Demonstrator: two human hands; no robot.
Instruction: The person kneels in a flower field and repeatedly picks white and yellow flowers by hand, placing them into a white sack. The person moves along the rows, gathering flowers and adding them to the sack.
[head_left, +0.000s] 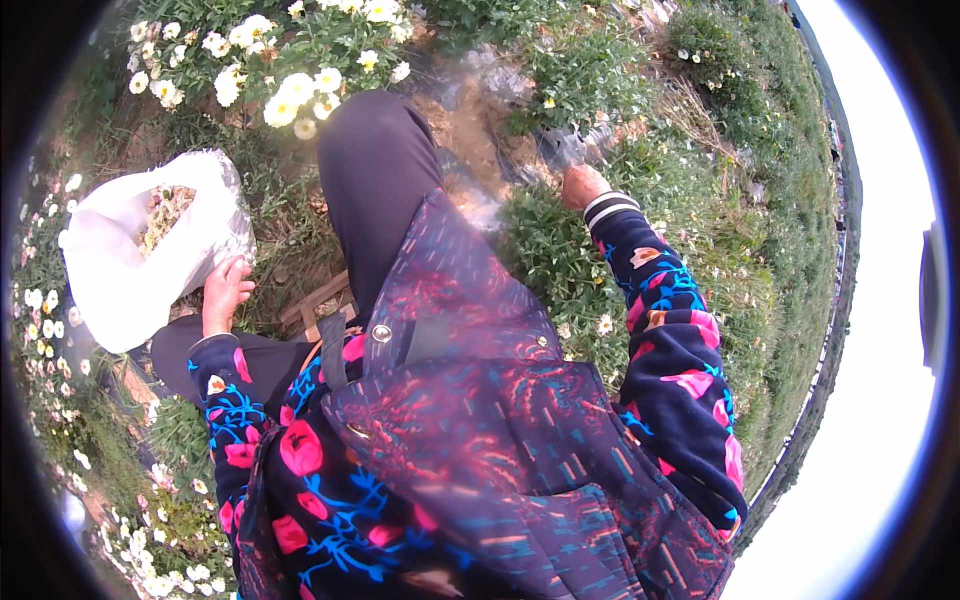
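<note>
My left hand (225, 291) is beside a white woven sack (105, 300), its fingers loosely apart at the near side. I cannot tell whether the fingertips touch the cloth. Through the sack's wide mouth, pale yellowish flower heads (166, 214) show inside. On the other side, my right hand (583, 186) reaches over a leafy green flower plant (547, 255). Its back faces me and the fingers are mostly hidden, so whatever they may hold does not show. Both arms wear dark sleeves with pink and blue flowers.
White blooming chrysanthemum-like flowers (289, 97) stand ahead beyond my knee. More white flowers (142, 555) grow at lower left. Sheets of plastic film (574, 146) lie on bare soil between plants. A small wooden frame (319, 300) sits between my legs. Planted rows stretch away on the right.
</note>
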